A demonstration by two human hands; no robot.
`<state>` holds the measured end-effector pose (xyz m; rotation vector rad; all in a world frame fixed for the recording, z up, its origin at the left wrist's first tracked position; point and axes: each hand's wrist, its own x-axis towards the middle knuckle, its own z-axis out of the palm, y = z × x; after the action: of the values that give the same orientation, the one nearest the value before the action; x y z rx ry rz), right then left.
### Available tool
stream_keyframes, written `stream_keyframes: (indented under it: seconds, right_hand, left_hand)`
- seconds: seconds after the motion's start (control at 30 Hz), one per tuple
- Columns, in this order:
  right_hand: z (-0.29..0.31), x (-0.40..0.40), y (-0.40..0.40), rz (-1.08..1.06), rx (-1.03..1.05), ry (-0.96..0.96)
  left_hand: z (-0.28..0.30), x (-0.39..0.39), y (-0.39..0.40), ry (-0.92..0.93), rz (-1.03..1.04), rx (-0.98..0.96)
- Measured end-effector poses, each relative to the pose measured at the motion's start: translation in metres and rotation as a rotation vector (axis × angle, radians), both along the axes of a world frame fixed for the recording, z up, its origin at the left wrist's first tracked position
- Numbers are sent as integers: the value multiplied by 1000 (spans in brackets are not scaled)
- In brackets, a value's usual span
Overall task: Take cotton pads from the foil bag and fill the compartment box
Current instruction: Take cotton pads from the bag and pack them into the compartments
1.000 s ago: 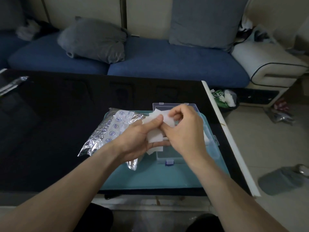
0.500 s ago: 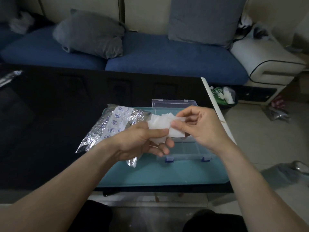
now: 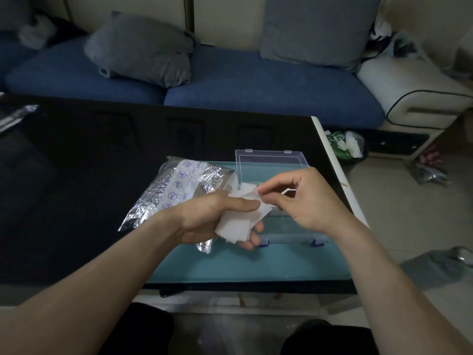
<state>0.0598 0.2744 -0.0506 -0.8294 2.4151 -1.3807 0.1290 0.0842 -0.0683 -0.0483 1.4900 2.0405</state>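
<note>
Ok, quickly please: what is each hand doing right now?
Left hand: closed, holding a stack of cotton pads.
Right hand: closed, fingers pinching the top pad's edge.

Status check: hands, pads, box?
Left hand grips cotton pads; right hand pinches the top pad. Compartment box open beneath. Nothing blocking.

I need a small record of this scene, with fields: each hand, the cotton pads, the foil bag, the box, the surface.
left hand: holds a stack of cotton pads
right hand: pinches the top pad's edge
foil bag: lies left of the box, partly on the teal mat
compartment box: clear, lid open, mostly hidden behind the hands
surface: black table
</note>
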Motion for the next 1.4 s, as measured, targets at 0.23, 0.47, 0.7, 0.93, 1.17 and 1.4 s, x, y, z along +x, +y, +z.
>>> stream_keyframes:
  seconds: [0.23,0.47,0.7,0.93,1.17,1.4]
  right_hand:
    - [-2,8,-10,-8,-22,30]
    - [-5,19,-16,124,241,30]
    - [-1,15,-16,68,175,83]
    - [2,21,-17,-4,138,84]
    - [3,27,-28,-186,-57,-195]
    - [-7,17,-23,-299,-153,-372]
  left_hand:
    - [1,-5,19,-81,236,60]
    - [-2,-14,31,-187,351,172]
    - [-8,-22,37,-218,529,189]
    - [-11,-29,30,-181,905,16]
    - [-12,-23,32,242,972,-351]
    - [-5,-16,31,163,903,-365]
